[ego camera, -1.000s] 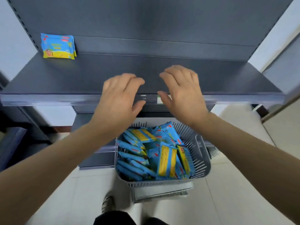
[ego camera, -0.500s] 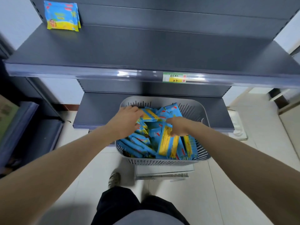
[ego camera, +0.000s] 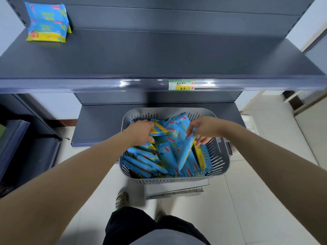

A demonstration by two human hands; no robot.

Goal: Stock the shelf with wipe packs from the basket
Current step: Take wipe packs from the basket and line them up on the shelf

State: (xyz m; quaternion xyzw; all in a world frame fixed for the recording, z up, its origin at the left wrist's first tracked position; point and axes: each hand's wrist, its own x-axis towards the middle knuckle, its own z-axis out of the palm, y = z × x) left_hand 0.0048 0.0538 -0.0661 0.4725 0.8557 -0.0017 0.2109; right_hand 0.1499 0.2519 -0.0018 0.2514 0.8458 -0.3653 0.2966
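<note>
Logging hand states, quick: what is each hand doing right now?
Left hand: fingers curled round a yellow-edged wipe pack in the basket.
Right hand: pinching the top of an upright wipe pack.

Bright, even indoor light; soft shadow under the shelf (ego camera: 159,55). Glare streaks its near front strip. Wide-angle bending curves left and right edges. The right hand (ego camera: 203,129) and wipe packs (ego camera: 168,154) look slightly blurred.

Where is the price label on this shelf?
In the head view, the price label sits on the front edge of the upper shelf, right of centre, just above the basket.
</note>
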